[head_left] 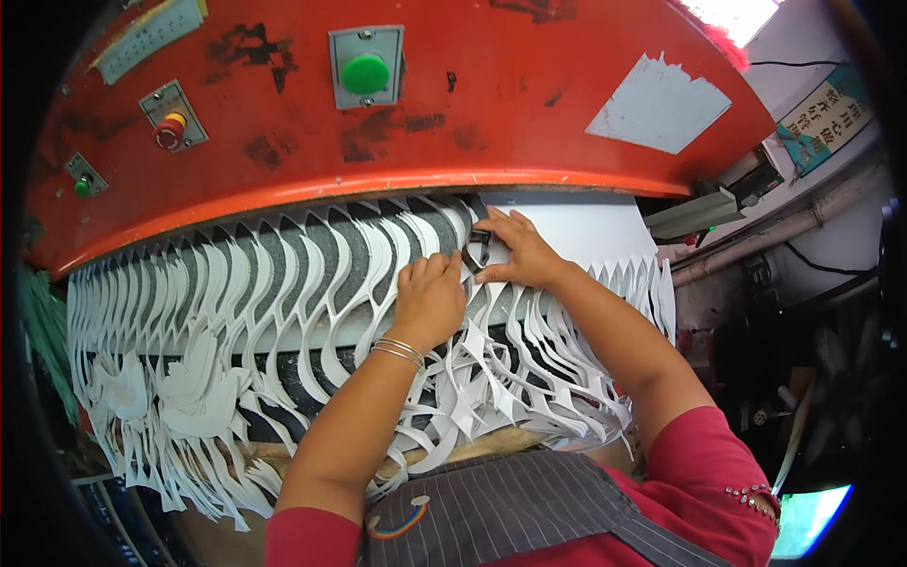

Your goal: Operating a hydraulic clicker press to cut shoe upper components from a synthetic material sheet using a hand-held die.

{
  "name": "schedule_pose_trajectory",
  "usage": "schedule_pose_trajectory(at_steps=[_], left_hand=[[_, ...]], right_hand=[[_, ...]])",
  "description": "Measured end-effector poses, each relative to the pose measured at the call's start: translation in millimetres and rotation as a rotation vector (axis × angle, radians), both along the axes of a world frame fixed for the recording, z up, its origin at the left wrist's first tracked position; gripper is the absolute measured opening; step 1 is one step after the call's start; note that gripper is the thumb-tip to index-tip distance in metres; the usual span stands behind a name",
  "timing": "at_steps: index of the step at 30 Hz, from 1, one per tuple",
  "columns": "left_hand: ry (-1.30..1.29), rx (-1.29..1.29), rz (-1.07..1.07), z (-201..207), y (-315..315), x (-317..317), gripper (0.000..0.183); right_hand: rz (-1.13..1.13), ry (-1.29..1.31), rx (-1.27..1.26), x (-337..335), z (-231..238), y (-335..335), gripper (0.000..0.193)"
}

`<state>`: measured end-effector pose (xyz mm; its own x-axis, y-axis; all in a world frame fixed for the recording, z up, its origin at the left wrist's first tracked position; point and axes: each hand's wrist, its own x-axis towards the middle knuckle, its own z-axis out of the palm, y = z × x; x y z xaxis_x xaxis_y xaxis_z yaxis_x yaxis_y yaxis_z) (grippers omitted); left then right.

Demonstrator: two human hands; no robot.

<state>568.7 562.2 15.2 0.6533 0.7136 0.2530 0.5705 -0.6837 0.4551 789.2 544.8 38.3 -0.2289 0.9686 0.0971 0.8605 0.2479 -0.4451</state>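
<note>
My right hand (pixel 524 253) grips a dark, curved cutting die (pixel 479 248) between thumb and fingers. The die stands at the left edge of an uncut white sheet stack (pixel 576 227), below the red press. Close beside it on the left, my left hand (pixel 432 298) is closed, its fingers bent down at the white cut-out webbing (pixel 326 307); what lies under its fingertips is hidden. This webbing has rows of curved, sole-like openings, with a dark grey bed showing through. Ragged white strips (pixel 477 378) hang toward me below both hands.
Overhead, the red press (pixel 453 123) spans the work, carrying a large green button (pixel 366 73), a red emergency knob (pixel 170 132) and a small green one (pixel 83 186). Loose white offcuts (pixel 198 387) pile up at the left front. A metal bracket (pixel 694 215) juts out at the right.
</note>
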Motion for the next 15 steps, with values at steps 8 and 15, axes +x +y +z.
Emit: schedule_pose_trajectory(at_steps=[8, 15], left_hand=[[-0.966, -0.221, 0.397, 83, 82, -170, 0.037], [-1.186, 0.166, 0.936, 108, 129, -344, 0.065]], right_hand=[[-0.097, 0.183, -0.087, -42, 111, -33, 0.082], [-0.137, 0.431, 0.326, -148, 172, 1, 0.051]])
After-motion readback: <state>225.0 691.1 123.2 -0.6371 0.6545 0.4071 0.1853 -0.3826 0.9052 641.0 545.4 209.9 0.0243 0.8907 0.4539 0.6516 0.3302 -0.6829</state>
